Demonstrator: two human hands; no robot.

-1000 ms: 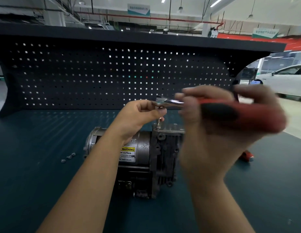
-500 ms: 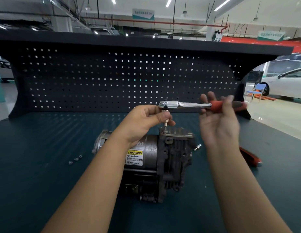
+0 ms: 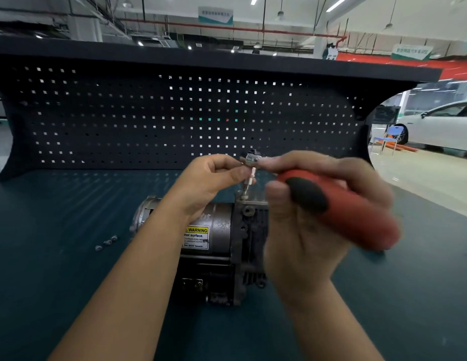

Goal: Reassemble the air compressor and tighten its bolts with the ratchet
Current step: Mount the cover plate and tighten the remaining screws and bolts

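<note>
Reading "WARNING Hot surface", a label (image 3: 196, 237) marks the air compressor (image 3: 219, 223).

a dark teal bench (image 3: 57, 256) is stretching across the foreground, and a black pegboard (image 3: 122, 121) is standing upright along its far edge, with light showing through its square holes. a flat black shelf (image 3: 201, 57) is capping the board. overhead, strip lights (image 3: 254, 0) are glowing on a pale ceiling, a red pipe (image 3: 300, 33) is running below them and a teal-and-white sign (image 3: 215, 15) is hanging. to the right, a white car (image 3: 441, 126) is sitting on a glossy pale floor (image 3: 422, 175) - a blue chair (image 3: 392, 134) is standing just beside it.
</note>
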